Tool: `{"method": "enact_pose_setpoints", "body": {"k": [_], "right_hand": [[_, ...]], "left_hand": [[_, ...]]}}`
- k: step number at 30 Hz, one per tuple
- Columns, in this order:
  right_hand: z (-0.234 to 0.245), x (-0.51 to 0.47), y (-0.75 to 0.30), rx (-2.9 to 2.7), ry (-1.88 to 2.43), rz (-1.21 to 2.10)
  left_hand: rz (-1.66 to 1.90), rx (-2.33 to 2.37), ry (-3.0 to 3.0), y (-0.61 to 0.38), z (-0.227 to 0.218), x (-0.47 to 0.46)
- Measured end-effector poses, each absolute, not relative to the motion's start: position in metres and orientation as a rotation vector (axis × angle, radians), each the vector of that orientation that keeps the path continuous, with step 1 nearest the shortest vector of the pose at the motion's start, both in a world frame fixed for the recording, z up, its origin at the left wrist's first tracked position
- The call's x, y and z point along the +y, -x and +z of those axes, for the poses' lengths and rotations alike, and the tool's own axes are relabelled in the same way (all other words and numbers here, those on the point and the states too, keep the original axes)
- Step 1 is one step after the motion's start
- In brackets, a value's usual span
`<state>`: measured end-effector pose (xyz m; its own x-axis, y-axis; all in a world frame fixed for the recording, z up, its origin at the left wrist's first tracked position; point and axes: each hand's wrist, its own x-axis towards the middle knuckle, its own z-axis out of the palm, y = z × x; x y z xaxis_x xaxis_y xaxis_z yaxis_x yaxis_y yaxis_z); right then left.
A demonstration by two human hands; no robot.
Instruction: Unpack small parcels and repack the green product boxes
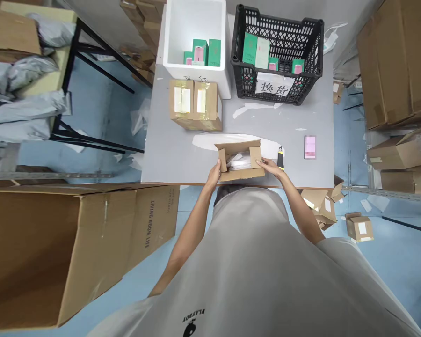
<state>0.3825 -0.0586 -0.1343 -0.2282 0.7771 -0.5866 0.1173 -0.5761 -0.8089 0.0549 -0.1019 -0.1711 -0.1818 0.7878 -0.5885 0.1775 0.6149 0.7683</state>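
Note:
A small cardboard box lies near the table's front edge with its flaps folded out. Inside it is whitish, clear wrapping; what the wrapping covers I cannot make out. My left hand is closed on the box's left end, some of its fingers hidden. At the opposite end, my right hand pinches the right flap between thumb and fingers. Just beyond the right hand rests a black and yellow utility knife. Farther right on the grey table is a pink rectangular item.
Two taped cartons stand behind the box. At the back are a white foam bin and a black plastic crate, both holding green boxes. A big open carton is at lower left, and a rack with grey parcels beyond.

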Motion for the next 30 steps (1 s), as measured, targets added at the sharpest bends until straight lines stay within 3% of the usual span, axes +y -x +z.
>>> {"method": "enact_pose_setpoints", "body": {"k": [12,22,30], "right_hand": [[-0.113,-0.171,-0.421,-0.841,1.577,1.713],[-0.094,-0.334,-0.46,-0.663,1.771,1.375],[-0.086,-0.452,-0.496,-0.392,1.676,1.246]], "left_hand": [[0.591,1.491,-0.846,-0.071,-0.139,-0.156],[0.551,1.258,-0.92,-0.136,-0.134,-0.23],[0.523,1.109,-0.943,-0.196,-0.126,-0.303]]}}
